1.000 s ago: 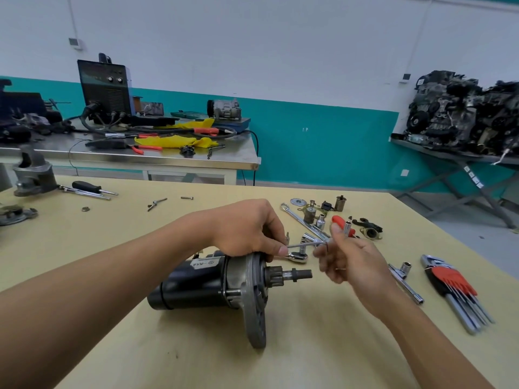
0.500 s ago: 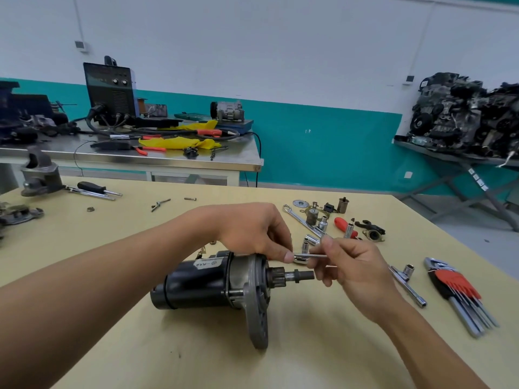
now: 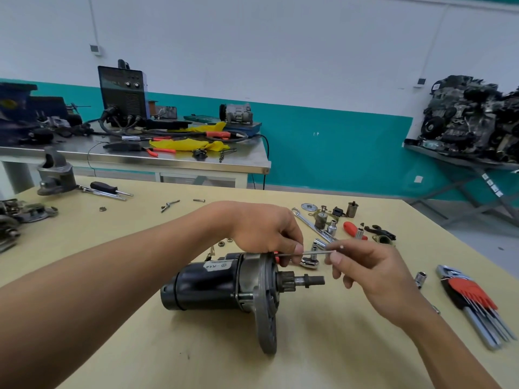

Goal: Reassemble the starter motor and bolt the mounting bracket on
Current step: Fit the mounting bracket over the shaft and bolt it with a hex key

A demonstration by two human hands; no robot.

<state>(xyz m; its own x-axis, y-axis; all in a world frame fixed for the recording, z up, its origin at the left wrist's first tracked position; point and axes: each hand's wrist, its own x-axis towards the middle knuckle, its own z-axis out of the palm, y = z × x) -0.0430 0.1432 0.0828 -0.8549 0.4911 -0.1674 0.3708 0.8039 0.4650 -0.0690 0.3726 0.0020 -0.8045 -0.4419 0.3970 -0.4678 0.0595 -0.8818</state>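
**Starter motor on bench; rod held at flange by both hands**

1. The worktable [image 3: 323, 360] carries the starter motor [image 3: 207, 284], which lies on its side near the middle of the top with its black body to the left.
2. The round end flange [image 3: 266, 318] sits on the motor's right end and stands on its rim. The pinion shaft [image 3: 310, 281] projects beyond it.
3. The left hand [image 3: 261, 231] is above the motor at the top of the flange. Its fingers are curled and pinch one end of a thin steel rod [image 3: 316, 252].
4. The right hand [image 3: 376, 276] is to the right of the motor. Thumb and forefinger pinch the rod's other end, and the remaining fingers are loosely curled.
5. A hex key set [image 3: 471, 296] lies well to the right of the motor.
6. A ratchet head [image 3: 309, 263] lies just behind the shaft, with loose sockets [image 3: 332, 226] further behind.

Whether the rod is a bolt or a key cannot be told.

Assessment: the motor is likely heavy and rigid, and its round body is liable to roll. It should be gripped by the black body or the flange rim, not the shaft. The rod is light and slim, and it may slip or cock in its hole.
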